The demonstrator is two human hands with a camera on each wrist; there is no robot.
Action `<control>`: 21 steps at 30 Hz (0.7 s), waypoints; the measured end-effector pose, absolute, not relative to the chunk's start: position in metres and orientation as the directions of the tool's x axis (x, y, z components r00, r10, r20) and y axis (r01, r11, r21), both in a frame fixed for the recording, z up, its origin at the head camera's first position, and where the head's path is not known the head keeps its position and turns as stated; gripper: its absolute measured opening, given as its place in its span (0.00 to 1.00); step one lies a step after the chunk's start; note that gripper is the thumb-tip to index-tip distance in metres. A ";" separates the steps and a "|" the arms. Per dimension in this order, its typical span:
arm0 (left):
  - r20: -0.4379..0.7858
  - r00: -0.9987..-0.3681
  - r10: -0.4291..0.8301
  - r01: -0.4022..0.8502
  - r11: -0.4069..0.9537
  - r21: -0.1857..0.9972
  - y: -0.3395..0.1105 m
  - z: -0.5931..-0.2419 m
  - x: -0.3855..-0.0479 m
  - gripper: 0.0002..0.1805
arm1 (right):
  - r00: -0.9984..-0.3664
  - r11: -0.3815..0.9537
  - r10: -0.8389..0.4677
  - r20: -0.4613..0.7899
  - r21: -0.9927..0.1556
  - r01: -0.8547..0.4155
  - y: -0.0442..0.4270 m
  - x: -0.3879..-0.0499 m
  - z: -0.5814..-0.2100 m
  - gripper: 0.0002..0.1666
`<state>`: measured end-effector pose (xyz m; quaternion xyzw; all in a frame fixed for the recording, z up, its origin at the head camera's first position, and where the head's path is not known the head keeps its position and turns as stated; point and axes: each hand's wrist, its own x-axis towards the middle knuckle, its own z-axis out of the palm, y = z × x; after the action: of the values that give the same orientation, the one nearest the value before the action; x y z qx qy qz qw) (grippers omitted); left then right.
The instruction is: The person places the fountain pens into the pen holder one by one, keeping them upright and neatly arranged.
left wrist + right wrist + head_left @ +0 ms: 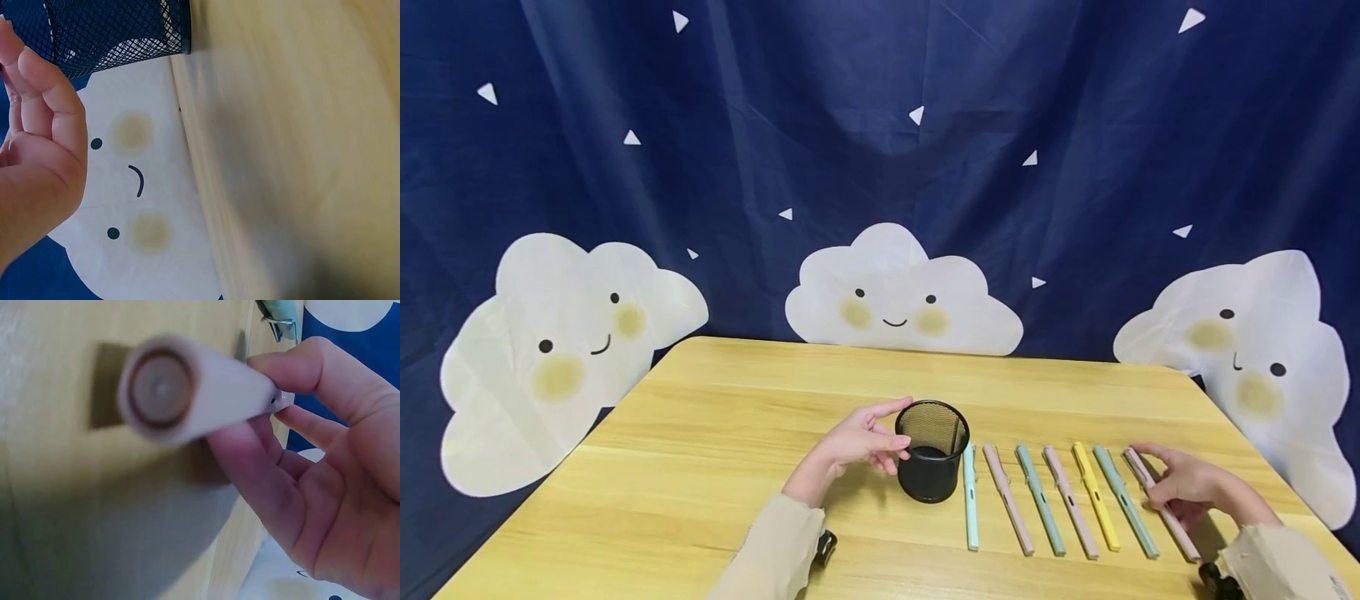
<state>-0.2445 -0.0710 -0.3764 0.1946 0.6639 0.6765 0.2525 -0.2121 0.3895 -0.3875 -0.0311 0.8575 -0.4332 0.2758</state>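
A black mesh pen holder (928, 479) stands upright at the middle of the table. My left hand (868, 437) grips its left side, thumb at the front of the rim and index finger along the back; the left wrist view shows the mesh wall (119, 37) beside the fingers (53, 81). On the far right, my right hand (1195, 483) pinches a pale pink pen (1172, 521) between thumb and fingers. In the right wrist view that pen's round end (159, 390) faces the camera, a shadow on the wood beside it.
Between the holder and my right hand lie several pens in a row: a light blue pen (972, 500), pink ones, teal ones and a yellow pen (1097, 500). The wooden table (700, 475) ends at a dark blue curtain (865, 100) printed with clouds.
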 end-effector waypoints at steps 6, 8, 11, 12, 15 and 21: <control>-0.066 -0.793 0.606 -0.077 0.008 0.997 -0.070 -0.376 -0.244 0.38 | -0.864 0.606 -0.250 -0.438 -0.766 0.213 0.389 -0.209 -0.389 0.46; -0.062 -0.794 0.605 -0.071 0.009 0.997 -0.071 -0.376 -0.244 0.37 | -0.870 0.588 -0.243 -0.430 -0.778 0.220 0.389 -0.208 -0.389 0.44; -0.061 -0.794 0.605 -0.066 0.015 0.998 -0.071 -0.377 -0.243 0.37 | -0.871 0.544 -0.254 -0.420 -0.807 0.231 0.389 -0.207 -0.391 0.44; -0.061 -0.794 0.605 -0.064 0.017 0.998 -0.072 -0.377 -0.243 0.37 | -0.872 0.529 -0.265 -0.411 -0.818 0.225 0.389 -0.206 -0.392 0.44; -0.064 -0.793 0.607 -0.068 0.017 0.998 -0.072 -0.377 -0.242 0.37 | -0.876 0.495 -0.287 -0.388 -0.843 0.211 0.388 -0.205 -0.392 0.45; -0.054 -0.794 0.606 -0.062 0.009 0.998 -0.071 -0.377 -0.244 0.38 | -0.898 0.476 -0.277 -0.343 -0.861 0.181 0.387 -0.206 -0.386 0.45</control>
<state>-0.2445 -0.0709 -0.3768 0.2045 0.6655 0.6737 0.2478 -0.2062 0.3868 -0.3860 -0.0290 0.8292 -0.5111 0.2244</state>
